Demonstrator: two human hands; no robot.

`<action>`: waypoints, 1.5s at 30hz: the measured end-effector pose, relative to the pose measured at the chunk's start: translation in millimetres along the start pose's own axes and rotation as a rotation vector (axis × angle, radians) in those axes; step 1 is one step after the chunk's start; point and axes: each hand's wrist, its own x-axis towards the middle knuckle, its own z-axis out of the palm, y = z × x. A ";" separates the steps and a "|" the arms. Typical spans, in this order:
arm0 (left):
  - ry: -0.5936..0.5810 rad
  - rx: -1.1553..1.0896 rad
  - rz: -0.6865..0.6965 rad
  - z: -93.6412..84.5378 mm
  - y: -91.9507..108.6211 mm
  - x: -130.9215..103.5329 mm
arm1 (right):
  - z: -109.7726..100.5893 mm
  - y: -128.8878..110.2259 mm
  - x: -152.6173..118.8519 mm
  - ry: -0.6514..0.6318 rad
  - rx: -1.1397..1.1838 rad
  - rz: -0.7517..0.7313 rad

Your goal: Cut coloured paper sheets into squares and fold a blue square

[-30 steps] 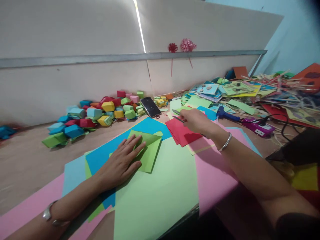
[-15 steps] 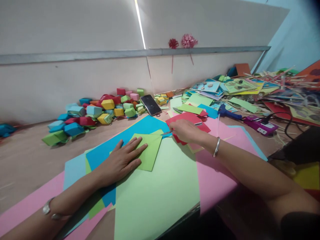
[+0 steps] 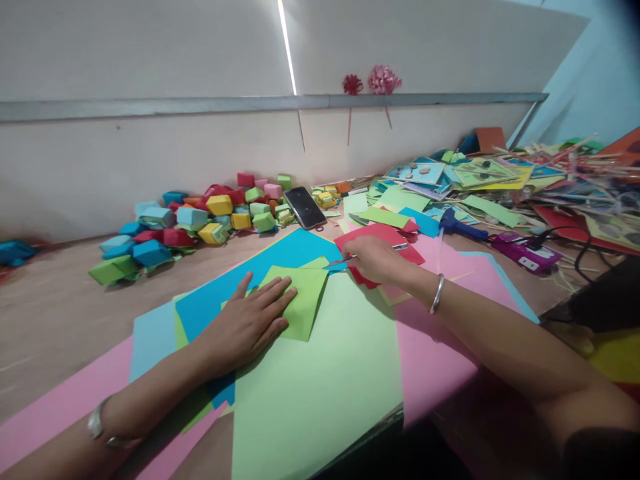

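Observation:
My left hand lies flat with its fingers spread on a lime green paper piece. Under that piece are a blue sheet and a large pale green sheet. My right hand is closed around a thin pointed metal tool, whose tip points left close to the upper right corner of the lime piece. Whether it is a blade or scissors I cannot make out. Red paper lies beneath and behind my right hand.
Colourful paper boxes are heaped at the back left, beside a phone. A blue glue gun and a purple power strip with a cable lie to the right. Behind them are piled cards and sticks. Pink sheets overhang the front edge.
The view has shifted slightly, moving the scene a little to the right. The fingers of my left hand are somewhat closer together. My right hand keeps its hold on the pointed tool.

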 end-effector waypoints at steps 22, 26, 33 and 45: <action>0.008 -0.030 0.079 -2.6 -4.6 -0.7 | -0.3 -2.4 0.3 -0.008 0.045 -0.039; -0.012 -0.044 0.088 -4.1 -6.9 -0.8 | -4.4 -0.3 -0.3 -0.010 0.063 -0.059; 0.000 -0.194 0.057 -4.4 -12.0 -5.7 | -6.4 4.5 -0.4 -0.006 0.105 -0.076; 0.011 -0.285 -0.016 -10.4 -2.4 4.0 | 31.9 -13.4 3.7 0.053 0.066 -0.232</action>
